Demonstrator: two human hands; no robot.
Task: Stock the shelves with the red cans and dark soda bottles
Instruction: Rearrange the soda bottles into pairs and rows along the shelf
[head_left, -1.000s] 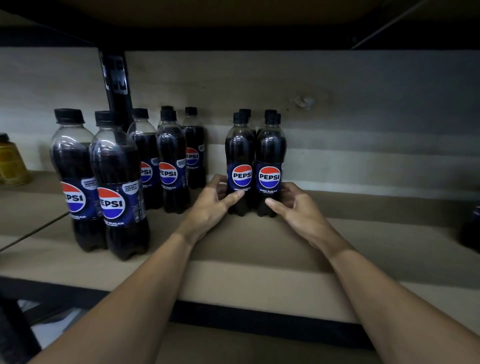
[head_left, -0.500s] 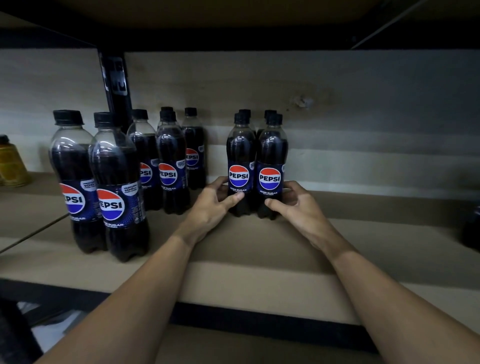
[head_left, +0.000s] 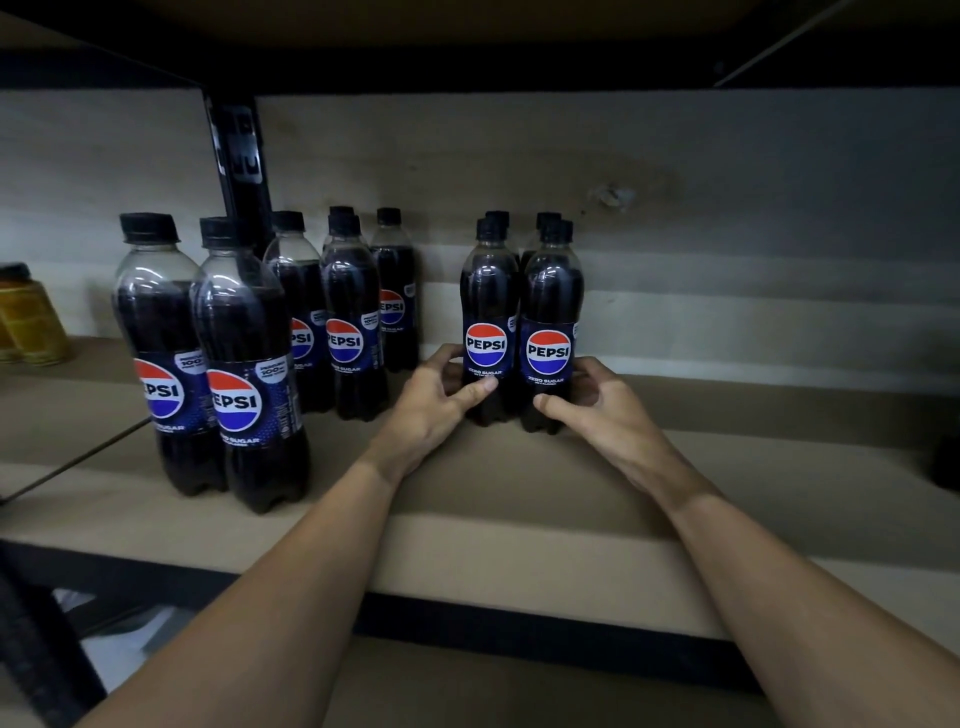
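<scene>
Several dark Pepsi bottles stand upright on the brown shelf board. A tight group stands mid-shelf; its front pair is a left bottle and a right bottle. My left hand grips the base of the left one, thumb on its front. My right hand curls round the base of the right one. Two bottles stand nearer at the left, and several more stand behind them. No red cans are in view.
A black shelf upright rises behind the left bottles. Yellow jars sit at the far left. A dark object shows at the right edge. Bare board stretches to the right of the held bottles. The upper shelf hangs overhead.
Both hands stay on the front pair of bottles, which have shifted slightly toward the back wall. The view has barely moved.
</scene>
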